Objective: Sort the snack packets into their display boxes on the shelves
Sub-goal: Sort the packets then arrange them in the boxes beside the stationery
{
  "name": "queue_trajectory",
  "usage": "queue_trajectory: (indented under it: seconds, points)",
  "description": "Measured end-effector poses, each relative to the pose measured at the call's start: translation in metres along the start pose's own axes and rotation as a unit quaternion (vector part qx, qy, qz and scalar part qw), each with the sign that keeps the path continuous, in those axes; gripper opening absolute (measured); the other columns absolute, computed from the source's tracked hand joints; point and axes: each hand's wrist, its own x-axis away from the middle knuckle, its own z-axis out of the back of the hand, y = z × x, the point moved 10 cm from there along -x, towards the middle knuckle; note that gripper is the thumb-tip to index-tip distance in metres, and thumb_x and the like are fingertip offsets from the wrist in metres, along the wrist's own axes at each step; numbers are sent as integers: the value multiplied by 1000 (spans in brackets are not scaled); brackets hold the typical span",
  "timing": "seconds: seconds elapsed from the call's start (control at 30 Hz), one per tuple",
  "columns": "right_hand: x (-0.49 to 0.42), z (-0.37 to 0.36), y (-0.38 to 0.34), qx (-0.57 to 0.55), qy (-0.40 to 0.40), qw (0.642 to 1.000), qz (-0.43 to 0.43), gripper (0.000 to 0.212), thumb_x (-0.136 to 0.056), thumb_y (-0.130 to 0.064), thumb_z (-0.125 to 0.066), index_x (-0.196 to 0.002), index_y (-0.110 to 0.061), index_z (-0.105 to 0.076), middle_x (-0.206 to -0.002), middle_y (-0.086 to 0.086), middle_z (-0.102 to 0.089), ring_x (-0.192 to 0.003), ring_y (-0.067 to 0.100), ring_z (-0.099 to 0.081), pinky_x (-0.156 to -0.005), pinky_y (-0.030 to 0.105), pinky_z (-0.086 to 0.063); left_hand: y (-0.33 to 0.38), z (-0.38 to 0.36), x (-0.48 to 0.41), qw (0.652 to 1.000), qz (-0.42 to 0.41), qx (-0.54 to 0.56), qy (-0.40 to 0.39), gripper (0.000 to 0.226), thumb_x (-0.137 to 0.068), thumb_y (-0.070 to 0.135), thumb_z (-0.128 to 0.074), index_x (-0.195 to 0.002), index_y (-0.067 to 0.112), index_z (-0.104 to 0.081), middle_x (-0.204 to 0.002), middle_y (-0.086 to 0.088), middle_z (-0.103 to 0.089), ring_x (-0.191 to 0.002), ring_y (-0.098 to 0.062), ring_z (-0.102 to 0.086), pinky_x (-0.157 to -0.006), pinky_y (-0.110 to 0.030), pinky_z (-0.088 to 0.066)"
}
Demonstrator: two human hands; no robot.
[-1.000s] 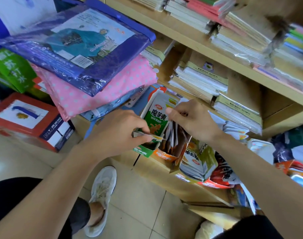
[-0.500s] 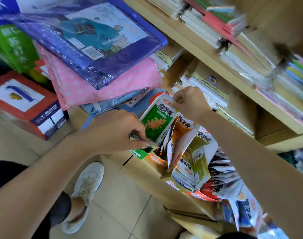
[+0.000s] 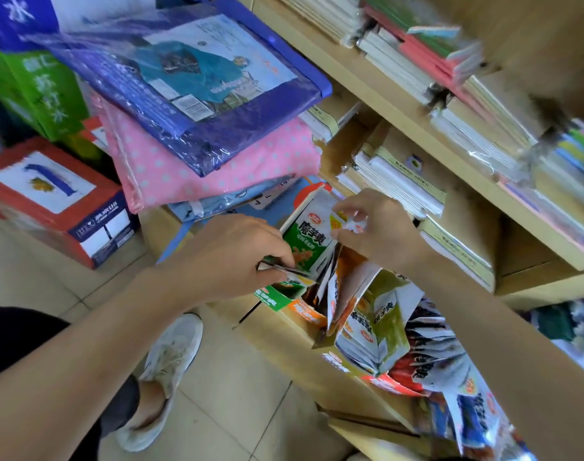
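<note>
The wooden shelves [image 3: 400, 104] fill the right side, and their upper levels carry stacks of notebooks [image 3: 400, 188] in plastic wrap. Below is the tiled floor [image 3: 234, 410], where a white shoe [image 3: 170, 367] stands. At the top left a blue raincoat package [image 3: 190, 91] lies on a pink dotted package [image 3: 200, 168], and both overhang the low shelf. A red carton [image 3: 51, 201] stands on the floor at the left, well apart from the hands.

On the lowest shelf stand the display boxes in a row, each touching the next: the green display box [image 3: 308, 237] with its printed flap raised, then the orange display box [image 3: 303, 311], then the olive display box [image 3: 380, 321], which is tilted to the front. Further right, dark snack packets [image 3: 430, 347] are fanned out over a red box front.

The left hand [image 3: 230, 257] is in front of the green display box. Its grip is closed: thumb and curled fingers pinch a thin packet [image 3: 284, 269], seen edge-on, just at the opening of this box. The right hand [image 3: 380, 231] is at the top of the raised flap. Its grip is also closed, with fingertips that pinch a small white and yellow packet [image 3: 338, 221] against the flap's upper edge.
</note>
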Motion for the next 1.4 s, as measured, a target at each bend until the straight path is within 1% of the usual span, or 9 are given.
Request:
queue_trajectory:
  seconds: [0.17,0.3,0.57,0.77,0.83,0.97,1.1,1.3,1.4]
  points:
    - [-19,-15,11,93,-1,995,-37,35,-86,-33,-76,-116,-16,-72,-111,5,-53,-102,24,-54,-77,30,-38,-4,0,0,1000,13,10,0,8,-82,45,-72,-89,43,-74,-79,23,-62,-82,-1,-61,-58,-15,-27]
    - [-26,-9,10,109,21,991,-77,23,-86,-22,-75,-107,-12,-74,-118,8,-59,-101,27,-61,-80,34,-50,-4,-1,0,999,25,26,-11,5,-84,43,-72,-88,43,-74,-80,26,-62,-84,2,-58,-62,-21,-39]
    - [-33,-18,19,85,22,989,-121,11,-80,-21,-84,-84,-15,-76,-98,-6,-55,-87,14,-59,-69,22,-48,-5,-3,2,999,27,35,-10,5,-85,43,-72,-89,41,-75,-79,27,-61,-85,4,-56,-68,-27,-46]
    - [-12,-9,0,6,55,998,-31,16,-73,-21,-88,-72,-29,-74,-99,-8,-57,-104,20,-42,-90,35,-40,-2,1,1,999,2,36,18,6,-83,43,-75,-85,37,-74,-86,24,-60,-90,-2,-54,-69,-31,-48]
    - [9,-2,-24,-16,64,997,40,15,-75,-18,-87,-73,-26,-75,-94,-9,-64,-99,17,-51,-88,38,-43,1,7,4,998,-12,33,45,7,-79,41,-78,-83,36,-74,-97,20,-59,-92,-5,-51,-65,-26,-44]
    - [55,-15,-49,-110,6,990,93,11,-83,-5,-79,-86,-16,-78,-85,-8,-72,-78,1,-65,-72,14,-50,8,10,18,997,-44,32,56,7,-80,36,-71,-84,33,-76,-117,13,-61,-99,-14,-57,-61,-29,-48]
    - [81,-27,-56,-98,22,984,146,15,-82,-4,-81,-91,-16,-79,-86,-7,-72,-77,-15,-55,-71,3,-41,6,-3,33,996,-65,62,21,31,-85,41,-55,-101,31,-80,-111,17,-74,-97,-11,-70,-71,-38,-60]
    - [82,-24,-54,-60,40,984,165,15,-85,-6,-78,-98,-14,-78,-90,-2,-74,-80,3,-63,-74,7,-46,7,6,33,993,-55,93,51,31,-83,39,-60,-98,22,-82,-101,10,-78,-90,-10,-74,-73,-38,-62]
    - [75,-18,-49,-37,70,985,155,9,-92,-10,-70,-99,-14,-75,-88,2,-74,-80,17,-69,-73,34,-58,4,9,31,992,-34,97,73,29,-83,41,-62,-89,22,-82,-88,10,-78,-78,-10,-73,-64,-38,-60]
